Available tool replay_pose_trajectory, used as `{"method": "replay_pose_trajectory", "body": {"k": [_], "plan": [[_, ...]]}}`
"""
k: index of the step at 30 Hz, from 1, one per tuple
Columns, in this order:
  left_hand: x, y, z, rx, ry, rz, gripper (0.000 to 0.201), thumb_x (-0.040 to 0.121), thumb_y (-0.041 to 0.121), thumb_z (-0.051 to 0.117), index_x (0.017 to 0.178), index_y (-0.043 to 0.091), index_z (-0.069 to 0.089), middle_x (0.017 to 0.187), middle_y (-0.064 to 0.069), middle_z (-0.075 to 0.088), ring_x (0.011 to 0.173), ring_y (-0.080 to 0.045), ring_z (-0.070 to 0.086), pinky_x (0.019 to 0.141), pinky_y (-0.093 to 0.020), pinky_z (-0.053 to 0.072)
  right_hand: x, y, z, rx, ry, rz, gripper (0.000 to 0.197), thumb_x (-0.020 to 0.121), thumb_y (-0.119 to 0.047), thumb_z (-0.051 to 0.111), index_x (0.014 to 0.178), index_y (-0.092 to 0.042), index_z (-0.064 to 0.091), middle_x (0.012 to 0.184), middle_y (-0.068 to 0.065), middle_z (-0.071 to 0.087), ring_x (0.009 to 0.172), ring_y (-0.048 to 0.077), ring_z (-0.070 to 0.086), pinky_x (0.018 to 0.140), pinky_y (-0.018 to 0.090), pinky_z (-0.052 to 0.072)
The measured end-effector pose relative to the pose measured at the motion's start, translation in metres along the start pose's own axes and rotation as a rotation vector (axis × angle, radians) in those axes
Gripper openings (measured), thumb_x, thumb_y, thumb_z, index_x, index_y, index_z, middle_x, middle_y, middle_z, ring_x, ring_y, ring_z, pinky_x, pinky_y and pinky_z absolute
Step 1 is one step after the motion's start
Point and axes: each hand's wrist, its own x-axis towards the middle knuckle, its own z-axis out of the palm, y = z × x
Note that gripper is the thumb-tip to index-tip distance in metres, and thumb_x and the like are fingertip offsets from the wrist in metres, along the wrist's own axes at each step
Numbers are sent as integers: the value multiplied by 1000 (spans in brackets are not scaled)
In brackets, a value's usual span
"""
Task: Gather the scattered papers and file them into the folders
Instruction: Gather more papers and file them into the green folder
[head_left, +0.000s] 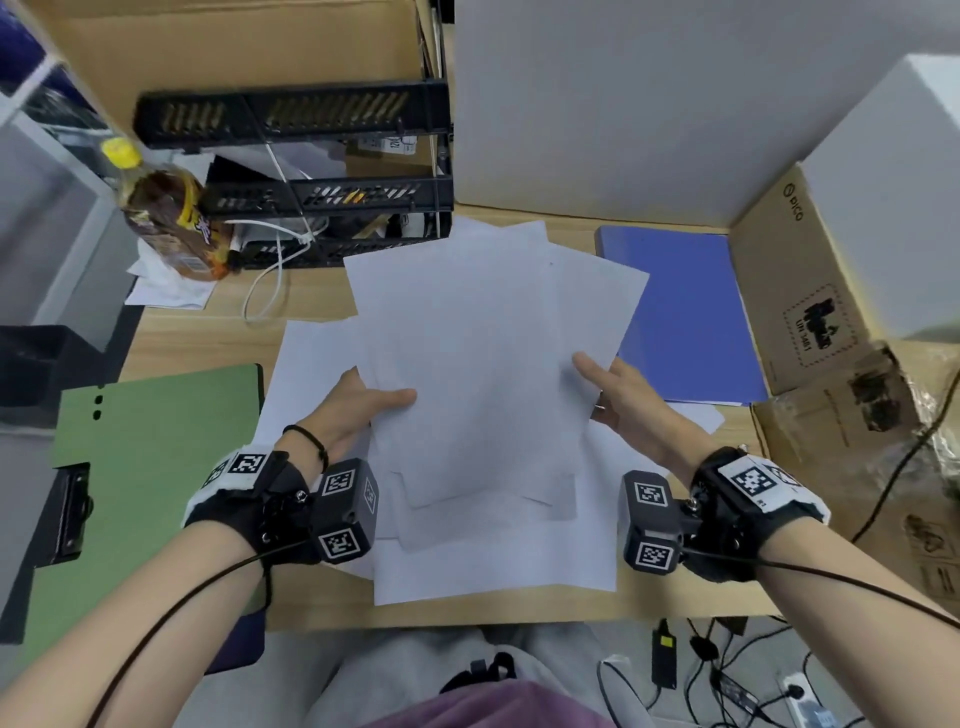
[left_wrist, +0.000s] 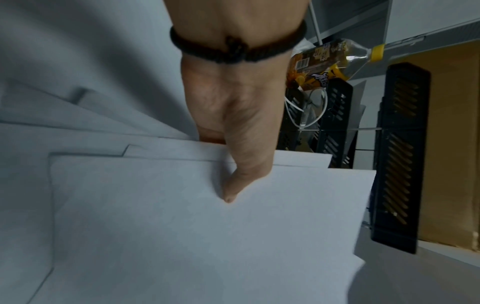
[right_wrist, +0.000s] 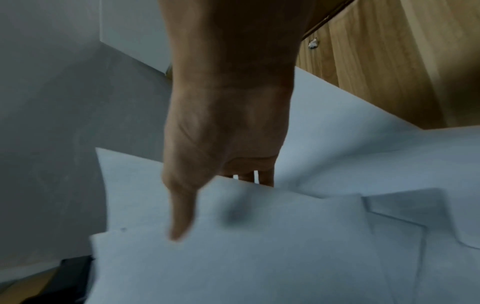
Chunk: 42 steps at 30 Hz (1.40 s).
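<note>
Bare forearms, black wrist straps (head_left: 249, 499) with square-coded camera blocks, black cables, hair-tie bracelet (left_wrist: 237, 50)

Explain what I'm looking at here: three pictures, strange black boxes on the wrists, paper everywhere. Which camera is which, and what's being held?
No machine: a person works with bare hands. The black boxes are wrist cameras. The wide picture comes from a head camera looking down at a wooden desk; the other two look along each hand.

The left hand and right hand hold a loose stack of white sheets by its side edges, thumbs on top. More loose sheets lie underneath. A green folder lies on the left, a blue folder on the right. At the back stand a black tiered tray and a drink bottle; cardboard boxes sit to the right.
</note>
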Motion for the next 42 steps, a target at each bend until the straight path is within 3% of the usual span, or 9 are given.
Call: {"method": "replay_pose_trajectory", "body": {"k": [5,10,16,22,27,31,35,39,42], "plan": [[-14,17,2,-44,0,88,40,81,-3,69,119,5,61,112,-13,70,97,-27,69,75,-33,58,-10,-13,15,-110,102,-86,31,97,-15,56,128,-16,58,120,0,70,108,19,68,95,39,54],[-26,70,0,-43,-24,274,46,75,-4,74,118,9,63,116,-8,70,107,-24,66,87,-33,55,-25,-56,18,-19,160,-249,31,93,-13,64,123,-12,60,102,-3,72,77,1,71,60,15,52],[-45,110,1,-5,-109,398,61,67,-1,79,124,5,60,121,-11,68,110,-23,65,95,-36,52,-49,-101,13,-134,30,-344,28,88,-11,69,114,-20,67,112,-2,74,101,11,70,83,25,58],[-41,75,-1,146,-150,337,49,75,2,76,120,16,63,116,-2,70,111,-20,65,93,-32,51,-41,-69,16,-132,-27,-225,33,90,-14,67,123,-21,63,118,-2,71,107,10,68,81,20,54],[-35,68,7,160,-61,322,41,79,0,71,111,24,64,113,-1,70,108,-20,64,88,-32,50,-27,-44,29,-110,10,-158,31,95,-11,58,124,-20,60,124,-4,67,116,11,60,102,29,44],[-36,86,18,28,-19,317,35,74,-4,57,101,17,66,102,-3,70,98,-22,63,84,-31,50,-28,-62,35,-84,69,-262,45,88,7,45,112,-25,64,113,-4,69,109,14,61,95,29,47],[-37,99,17,-51,-87,322,43,75,-2,56,116,10,63,111,-7,69,96,-19,66,86,-33,51,-27,-80,22,-46,155,-311,53,80,17,36,115,-12,61,113,5,68,109,22,62,96,34,48],[-33,83,21,-31,37,318,36,79,-12,52,100,14,65,99,-4,70,94,-21,63,78,-28,50,-34,-65,16,-133,36,-259,53,84,16,44,118,-22,60,113,-4,70,105,7,64,84,16,50],[-34,71,32,5,43,326,36,70,-4,59,99,17,66,97,-2,70,93,-19,62,78,-28,48,-31,-49,25,-122,-1,-220,53,85,14,49,114,-30,56,111,-8,67,103,3,60,82,16,47]]}}
